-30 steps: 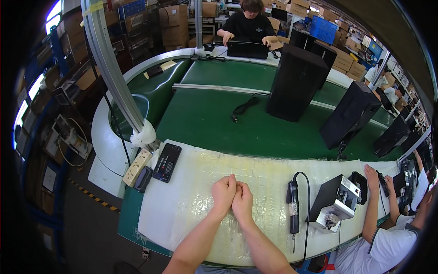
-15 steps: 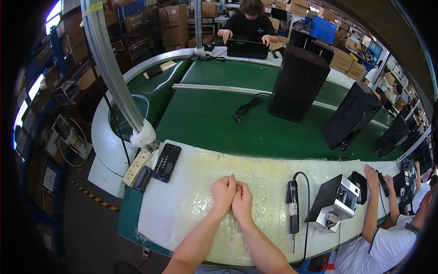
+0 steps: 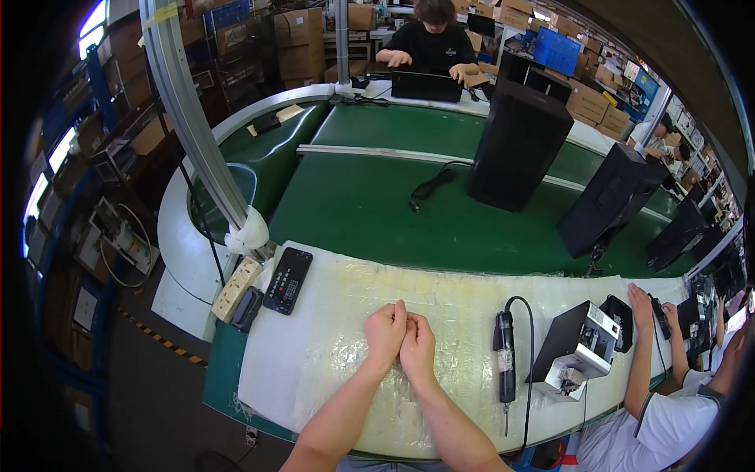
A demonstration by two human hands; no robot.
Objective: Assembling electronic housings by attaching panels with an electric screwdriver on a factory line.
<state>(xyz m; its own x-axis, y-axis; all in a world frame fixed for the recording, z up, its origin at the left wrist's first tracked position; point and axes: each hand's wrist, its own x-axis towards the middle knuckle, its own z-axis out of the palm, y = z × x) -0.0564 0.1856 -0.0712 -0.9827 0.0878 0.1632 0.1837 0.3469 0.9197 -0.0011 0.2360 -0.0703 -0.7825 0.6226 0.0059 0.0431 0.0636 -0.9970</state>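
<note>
My left hand and my right hand rest together over the plastic-covered work mat, fingers curled and pressed against each other. Nothing shows in either one. To their right lies a black electric screwdriver with its bit toward me and a black cable curving from its top. Beyond it stands a black and silver boxy device, perhaps a screw feeder. Left of my hands, a phone-like black device with a lit screen lies beside a beige power strip and a small dark object.
On the green conveyor stand a tall black speaker-like cabinet and several more to its right, with a coiled power cord. A metal post rises at left. Co-workers sit across and at right.
The black cabinets and the power cord have shifted slightly right along the conveyor. Across from me, the co-worker's hands have moved over a black box. My hands have stayed put.
</note>
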